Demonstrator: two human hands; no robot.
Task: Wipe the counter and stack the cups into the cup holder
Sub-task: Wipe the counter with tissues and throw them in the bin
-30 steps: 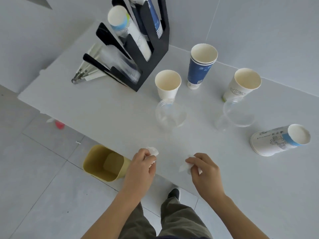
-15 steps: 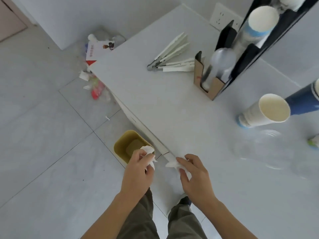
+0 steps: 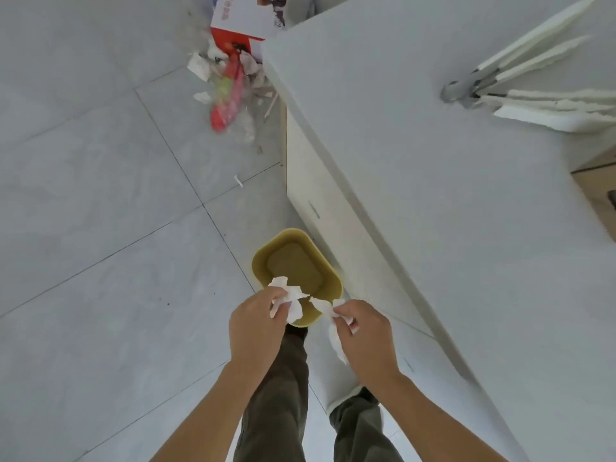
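Left hand [image 3: 255, 323] pinching crumpled tissue [image 3: 288, 300] over yellow bin [image 3: 266, 258] on floor beside surface [image 3: 450, 201] edge; right hand [image 3: 361, 331] gripping second tissue piece [image 3: 336, 341]. Wiping judged finished, discard pending. Cups, cup holder out of view; stacking presumably left.

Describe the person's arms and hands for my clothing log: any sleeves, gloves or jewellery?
Both forearms are bare to the bottom of the picture, so no sleeves show. The left hand and right hand wear no gloves, and no rings, watch or bracelet are visible. Below them, the legs are in dark olive trousers.
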